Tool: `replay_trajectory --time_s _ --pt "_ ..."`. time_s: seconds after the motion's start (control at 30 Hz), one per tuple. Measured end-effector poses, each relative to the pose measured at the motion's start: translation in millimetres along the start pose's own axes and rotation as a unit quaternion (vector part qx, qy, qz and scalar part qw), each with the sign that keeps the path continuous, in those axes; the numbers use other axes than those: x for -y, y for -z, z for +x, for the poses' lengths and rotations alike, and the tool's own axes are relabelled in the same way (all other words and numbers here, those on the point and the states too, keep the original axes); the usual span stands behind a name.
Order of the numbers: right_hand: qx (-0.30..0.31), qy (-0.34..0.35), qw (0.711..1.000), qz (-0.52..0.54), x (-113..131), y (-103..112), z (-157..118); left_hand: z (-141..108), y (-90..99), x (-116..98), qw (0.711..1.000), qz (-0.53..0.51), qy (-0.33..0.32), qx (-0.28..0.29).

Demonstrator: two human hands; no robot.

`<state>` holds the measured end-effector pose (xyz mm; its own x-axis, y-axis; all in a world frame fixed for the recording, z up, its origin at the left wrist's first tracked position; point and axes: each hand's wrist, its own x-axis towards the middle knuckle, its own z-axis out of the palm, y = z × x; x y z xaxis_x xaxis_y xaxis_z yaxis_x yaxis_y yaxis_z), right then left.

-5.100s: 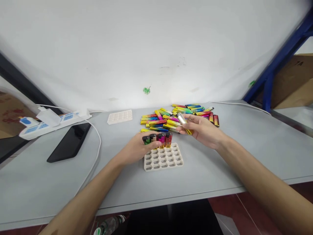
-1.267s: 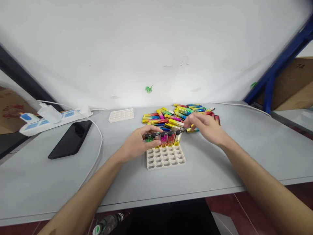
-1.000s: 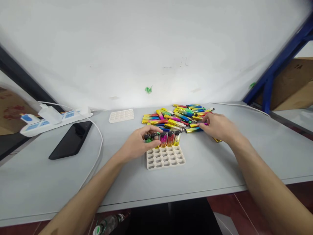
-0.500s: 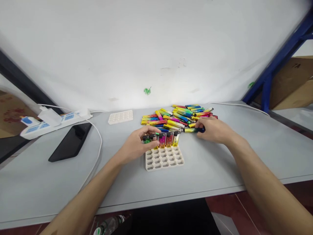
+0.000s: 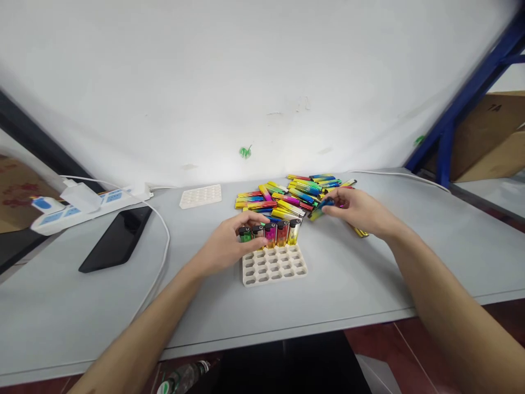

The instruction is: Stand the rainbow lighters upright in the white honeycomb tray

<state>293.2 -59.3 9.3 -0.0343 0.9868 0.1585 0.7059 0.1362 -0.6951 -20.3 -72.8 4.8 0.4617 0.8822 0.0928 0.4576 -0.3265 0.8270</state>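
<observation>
Grey table [image 5: 348, 290]: the right hand [image 5: 346, 209] pinches a blue-yellow lighter [image 5: 319, 210] at the near right edge of the pile [image 5: 293, 201].
Left hand [image 5: 229, 243], well apart, curls round the leftmost standing lighters [image 5: 245, 236] in the far row of the white tray [image 5: 269, 277], grip unclear; a sideways knock might tip them.

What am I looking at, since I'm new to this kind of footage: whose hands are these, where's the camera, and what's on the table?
No machine here: the left hand and right hand belong to the person wearing the head camera, which looks forward and down. On the grey table is a pale tray with a row of lighters upright along its far edge; the left hand curls around the row's left end. The right hand holds a blue-and-yellow lighter, somewhat blurred, by a loose pile of shiny lighters. Farther back lies another pale tray; toward the left, a black phone and white power strip.
</observation>
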Motion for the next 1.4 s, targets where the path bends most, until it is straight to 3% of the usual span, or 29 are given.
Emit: replay_trajectory --time_s 0.07,0.17,0.3,0.57,0.87,1.07,1.23,1.4 --pt "-0.033 -0.002 0.992 0.123 3.3 -3.0 0.9 0.3 -0.6 2.1 1.0 0.018 0.008 0.005" --pt "-0.059 -0.026 0.947 0.315 8.8 -12.4 2.7 1.2 -1.6 4.9 0.998 0.054 0.019 -0.002" --pt "-0.052 -0.065 0.904 0.42 16.2 -25.4 1.7 2.0 -1.4 6.1 0.996 0.072 0.042 0.013" --pt "0.001 -0.073 0.865 0.497 19.0 -32.0 1.0 0.5 1.4 2.9 0.988 0.15 0.04 0.001" --pt "0.01 -0.115 0.847 0.519 18.4 -30.6 1.3 0.2 4.6 3.0 0.986 0.162 0.028 0.019" --pt "0.034 -0.08 0.846 0.526 24.1 -32.6 -3.0 3.4 -1.5 5.8 0.984 0.175 0.021 -0.008" --pt "0.085 -0.102 0.833 0.538 19.3 -32.4 -2.4 4.5 -5.9 6.7 0.984 0.177 0.004 -0.03" --pt "0.116 -0.126 0.845 0.507 17.0 -35.1 -1.8 5.5 -6.5 8.3 0.985 0.172 -0.005 -0.02"
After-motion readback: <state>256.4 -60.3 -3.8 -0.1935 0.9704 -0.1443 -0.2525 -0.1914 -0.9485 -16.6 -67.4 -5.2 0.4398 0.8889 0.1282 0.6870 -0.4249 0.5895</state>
